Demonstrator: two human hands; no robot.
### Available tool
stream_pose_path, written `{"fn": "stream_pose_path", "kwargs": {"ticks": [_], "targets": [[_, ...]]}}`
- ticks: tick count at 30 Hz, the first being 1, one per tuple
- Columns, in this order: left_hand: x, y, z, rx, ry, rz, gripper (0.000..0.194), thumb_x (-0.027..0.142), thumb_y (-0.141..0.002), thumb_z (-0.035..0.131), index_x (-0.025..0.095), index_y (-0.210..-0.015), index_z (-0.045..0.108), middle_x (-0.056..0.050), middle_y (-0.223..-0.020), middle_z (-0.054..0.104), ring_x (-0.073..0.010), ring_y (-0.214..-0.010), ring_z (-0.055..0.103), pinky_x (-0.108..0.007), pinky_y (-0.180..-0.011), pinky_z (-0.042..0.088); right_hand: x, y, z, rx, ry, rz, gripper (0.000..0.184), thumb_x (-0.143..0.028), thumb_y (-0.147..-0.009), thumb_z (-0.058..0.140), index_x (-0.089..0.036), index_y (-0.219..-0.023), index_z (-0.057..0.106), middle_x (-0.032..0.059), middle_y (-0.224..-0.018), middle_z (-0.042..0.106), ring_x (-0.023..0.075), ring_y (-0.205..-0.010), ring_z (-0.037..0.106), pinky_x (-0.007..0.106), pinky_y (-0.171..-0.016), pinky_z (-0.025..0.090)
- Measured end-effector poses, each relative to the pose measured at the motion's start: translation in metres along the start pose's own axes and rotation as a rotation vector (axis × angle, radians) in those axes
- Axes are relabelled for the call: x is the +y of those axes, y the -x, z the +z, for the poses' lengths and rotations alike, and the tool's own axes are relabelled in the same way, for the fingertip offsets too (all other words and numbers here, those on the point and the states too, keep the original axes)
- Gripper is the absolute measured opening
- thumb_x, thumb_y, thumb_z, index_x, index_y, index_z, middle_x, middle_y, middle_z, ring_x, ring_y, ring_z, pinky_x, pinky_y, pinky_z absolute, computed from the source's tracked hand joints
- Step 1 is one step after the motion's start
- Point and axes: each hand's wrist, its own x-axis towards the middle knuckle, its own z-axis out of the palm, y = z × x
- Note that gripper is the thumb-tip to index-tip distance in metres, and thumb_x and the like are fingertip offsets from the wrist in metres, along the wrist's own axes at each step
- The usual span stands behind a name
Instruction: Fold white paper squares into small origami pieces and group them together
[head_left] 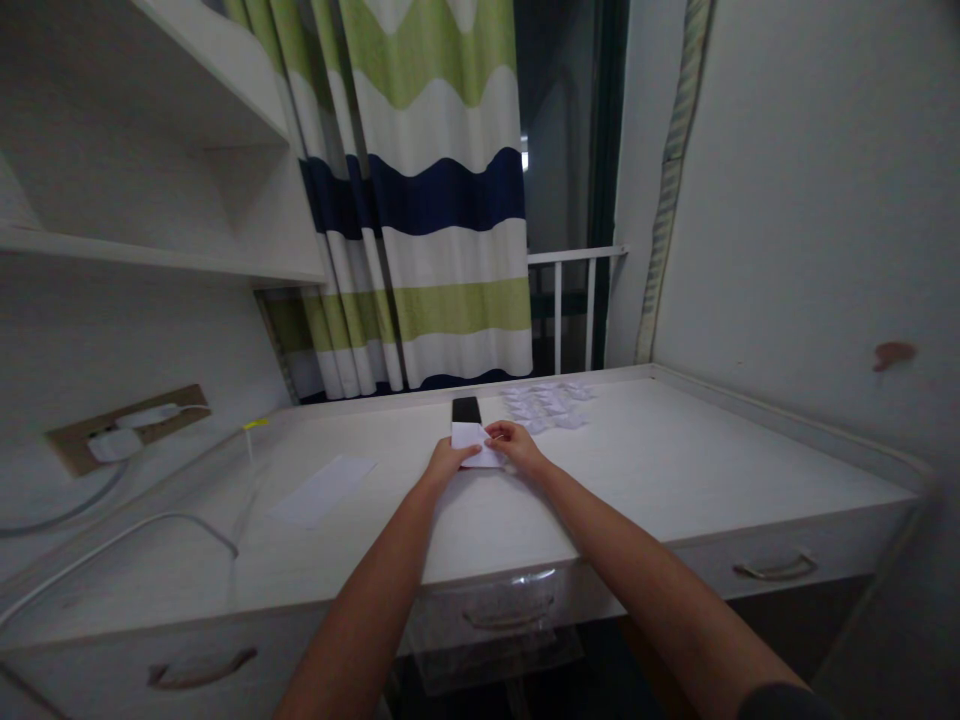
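Both my hands meet over a small white folded paper (472, 440) on the white desk (645, 470). My left hand (448, 462) presses on the paper's near left side with fingers closed on it. My right hand (514, 443) pinches the paper's right edge. Just behind the paper lies a black phone (465, 409). Several small folded white papers (547, 405) lie in a cluster to the far right of my hands.
A flat white sheet (322, 490) lies on the desk to the left. White cables (120, 540) run from a wall socket (124, 430) at left. Shelves hang above left, a striped curtain (435, 200) stands behind. Drawer handles (776, 570) line the desk front.
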Motion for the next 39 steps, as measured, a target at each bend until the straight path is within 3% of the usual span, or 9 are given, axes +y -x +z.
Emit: {"fn": "stream_pose_path", "kwargs": {"ticks": [10, 19, 28, 33, 39], "targets": [[0.0026, 0.0022, 0.0017, -0.085, -0.093, 0.035, 0.032, 0.015, -0.049, 0.071, 0.01, -0.08, 0.066, -0.008, -0.075, 0.068, -0.0189, -0.065, 0.061, -0.027, -0.058, 0.046, -0.0054, 0.0007, -0.0006, 0.008, 0.002, 0.076, 0.024, -0.037, -0.054, 0.063, -0.014, -0.06, 0.058, -0.0047, -0.044, 0.046, 0.0055, -0.04, 0.035, 0.02, -0.039, 0.025], [0.0028, 0.0022, 0.0005, -0.161, -0.167, 0.092, 0.034, 0.015, -0.052, 0.068, 0.009, -0.085, 0.065, -0.007, -0.082, 0.068, -0.0197, -0.075, 0.061, -0.029, -0.07, 0.046, -0.008, 0.0002, -0.001, 0.029, -0.022, 0.097, 0.017, -0.029, -0.052, 0.061, -0.015, -0.051, 0.053, -0.0044, -0.046, 0.048, 0.0064, -0.043, 0.04, 0.02, -0.043, 0.031], [0.0022, 0.0027, 0.002, -0.185, -0.202, 0.091, 0.028, 0.013, -0.052, 0.068, 0.01, -0.08, 0.065, -0.006, -0.079, 0.068, -0.0179, -0.071, 0.06, -0.027, -0.067, 0.046, -0.0054, -0.0015, -0.0012, 0.044, 0.003, 0.067, 0.017, -0.031, -0.055, 0.058, -0.015, -0.052, 0.051, -0.0041, -0.047, 0.046, 0.0071, -0.045, 0.041, 0.02, -0.043, 0.032], [0.0011, 0.002, 0.003, -0.184, -0.212, 0.087, 0.028, 0.013, -0.052, 0.068, 0.009, -0.08, 0.065, -0.006, -0.077, 0.068, -0.0182, -0.07, 0.061, -0.026, -0.065, 0.046, -0.0046, -0.0019, -0.0008, 0.062, -0.003, 0.049, 0.016, -0.029, -0.055, 0.057, -0.016, -0.05, 0.048, -0.0049, -0.044, 0.043, 0.0065, -0.044, 0.038, 0.02, -0.042, 0.031], [-0.0002, -0.0031, 0.0009, -0.124, -0.201, 0.096, 0.028, 0.014, -0.052, 0.067, 0.009, -0.08, 0.066, -0.007, -0.079, 0.068, -0.0198, -0.073, 0.061, -0.027, -0.066, 0.046, -0.006, -0.0004, -0.0001, 0.067, -0.014, 0.116, 0.022, -0.036, -0.057, 0.058, -0.015, -0.062, 0.056, -0.0024, -0.054, 0.052, 0.0081, -0.048, 0.043, 0.021, -0.044, 0.034]]}}
